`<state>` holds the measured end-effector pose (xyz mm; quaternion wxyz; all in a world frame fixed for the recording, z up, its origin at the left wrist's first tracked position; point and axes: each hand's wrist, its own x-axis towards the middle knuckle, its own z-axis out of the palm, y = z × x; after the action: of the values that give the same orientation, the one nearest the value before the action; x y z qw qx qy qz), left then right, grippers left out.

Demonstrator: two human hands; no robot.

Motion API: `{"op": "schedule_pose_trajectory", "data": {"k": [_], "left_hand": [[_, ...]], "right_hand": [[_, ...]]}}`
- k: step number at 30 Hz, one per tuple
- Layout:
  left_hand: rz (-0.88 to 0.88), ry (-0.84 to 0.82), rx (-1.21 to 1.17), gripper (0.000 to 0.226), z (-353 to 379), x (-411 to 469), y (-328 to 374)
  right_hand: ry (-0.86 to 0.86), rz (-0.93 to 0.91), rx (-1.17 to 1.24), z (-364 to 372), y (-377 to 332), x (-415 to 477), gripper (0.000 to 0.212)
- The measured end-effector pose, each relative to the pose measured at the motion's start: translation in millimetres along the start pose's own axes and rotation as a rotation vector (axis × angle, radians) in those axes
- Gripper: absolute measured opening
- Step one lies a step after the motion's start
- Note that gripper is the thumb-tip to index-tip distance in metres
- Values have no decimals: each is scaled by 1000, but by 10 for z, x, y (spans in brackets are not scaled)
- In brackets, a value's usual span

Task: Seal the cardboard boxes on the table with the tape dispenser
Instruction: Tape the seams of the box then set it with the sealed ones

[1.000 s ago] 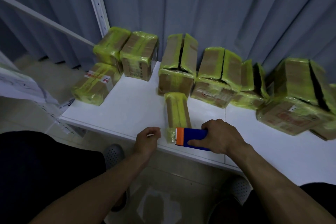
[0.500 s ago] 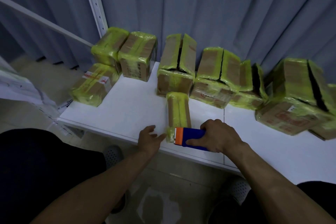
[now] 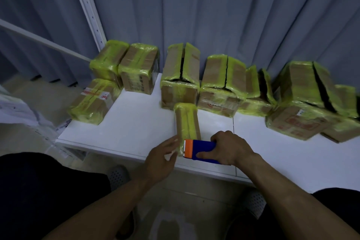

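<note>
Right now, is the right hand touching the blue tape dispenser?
Touching. The head view shows the right hand wrapped around the tape dispenser, gripping its blue body from the top and near side with no gap.

I see a grey-blue pleated curtain [image 3: 214,15] filling the upper frame, with a white perforated upright [image 3: 86,6] and a slanted white bar [image 3: 39,39] at upper left. The white surface [image 3: 136,126] spans mid-frame, above a pale floor [image 3: 185,200]. The light is dim.

narrow box [image 3: 187,122] yellow-taped, lengthwise nr table [image 3: 120,132] front edge | blue-orange dispenser [image 3: 200,151] at its near end
</note>
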<state>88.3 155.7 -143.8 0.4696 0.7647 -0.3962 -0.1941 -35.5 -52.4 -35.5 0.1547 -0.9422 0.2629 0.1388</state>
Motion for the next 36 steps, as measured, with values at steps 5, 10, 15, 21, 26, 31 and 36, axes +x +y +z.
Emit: {"op": "schedule_pose_trajectory", "data": {"k": [5, 10, 15, 21, 26, 31, 36], "left_hand": [[75, -68, 230, 62, -71, 89, -37], [95, -65, 237, 53, -72, 200, -96], [177, 15, 302, 49, -35, 277, -73], [163, -65, 260, 58, -19, 308, -102], [167, -64, 334, 52, -39, 351, -86], [193, -64, 338, 51, 31, 319, -27], [354, -52, 437, 42, 85, 262, 10]], "right_hand": [[10, 3, 2, 17, 26, -15, 72], [18, 3, 13, 56, 93, -35, 68], [17, -23, 38, 124, 147, -52, 63], [24, -15, 127, 141, 199, -103, 64], [26, -3, 124, -3, 294, -215, 53], [26, 21, 75, -69, 366, -297, 59], [48, 20, -9, -90, 377, -336, 64]]}}
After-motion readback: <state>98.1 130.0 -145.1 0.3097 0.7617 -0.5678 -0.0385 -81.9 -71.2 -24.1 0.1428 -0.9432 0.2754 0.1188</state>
